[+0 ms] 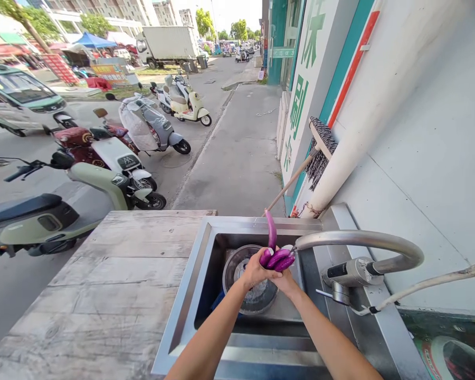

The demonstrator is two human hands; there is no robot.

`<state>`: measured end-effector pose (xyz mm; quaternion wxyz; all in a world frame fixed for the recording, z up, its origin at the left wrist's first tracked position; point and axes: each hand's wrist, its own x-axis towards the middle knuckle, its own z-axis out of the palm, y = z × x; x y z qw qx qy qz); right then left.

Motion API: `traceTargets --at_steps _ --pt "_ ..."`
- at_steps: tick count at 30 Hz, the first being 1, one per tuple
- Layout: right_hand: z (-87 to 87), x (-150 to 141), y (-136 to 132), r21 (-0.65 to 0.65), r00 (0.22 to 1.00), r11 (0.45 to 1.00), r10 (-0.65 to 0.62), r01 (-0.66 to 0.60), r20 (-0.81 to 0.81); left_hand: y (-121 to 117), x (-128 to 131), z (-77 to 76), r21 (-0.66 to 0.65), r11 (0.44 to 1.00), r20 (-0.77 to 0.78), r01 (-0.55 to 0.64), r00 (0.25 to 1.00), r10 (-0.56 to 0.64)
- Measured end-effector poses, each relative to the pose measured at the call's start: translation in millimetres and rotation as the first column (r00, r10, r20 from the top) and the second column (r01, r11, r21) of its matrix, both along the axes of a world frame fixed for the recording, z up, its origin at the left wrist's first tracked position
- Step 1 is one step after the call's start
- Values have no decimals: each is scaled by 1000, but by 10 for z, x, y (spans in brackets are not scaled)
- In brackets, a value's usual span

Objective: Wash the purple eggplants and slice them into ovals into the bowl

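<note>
Several slim purple eggplants [279,257] are bunched in my two hands above a round metal basin [231,264], one of them pointing up and away from me. My left hand [257,272] is closed around the bunch from the left, thumb across the near side. From below and the right, my right hand [285,279] grips the same eggplants, its fingers mostly hidden behind them. Water shows in the basin, which stands inside a steel sink [186,295]. The spout of a curved faucet [360,238] ends right beside the eggplants.
A weathered wooden table [114,295] adjoins the sink on the left. The faucet's body and lever [336,290] stand at the right, with a pale hose [431,285] behind. A mop [320,145] leans on the wall. Parked scooters [103,184] line the pavement.
</note>
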<state>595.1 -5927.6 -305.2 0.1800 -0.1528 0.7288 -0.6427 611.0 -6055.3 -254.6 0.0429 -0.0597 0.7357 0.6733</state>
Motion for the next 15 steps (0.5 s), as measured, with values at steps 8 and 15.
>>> traceTargets --at_steps 8,15 --pt "733 -133 -243 253 923 967 63 39 -380 -171 30 301 261 883 -53 -390 908 416" --pt "1048 -230 -323 379 857 916 295 -129 -422 -205 -49 330 692 490 284 -530 824 490"
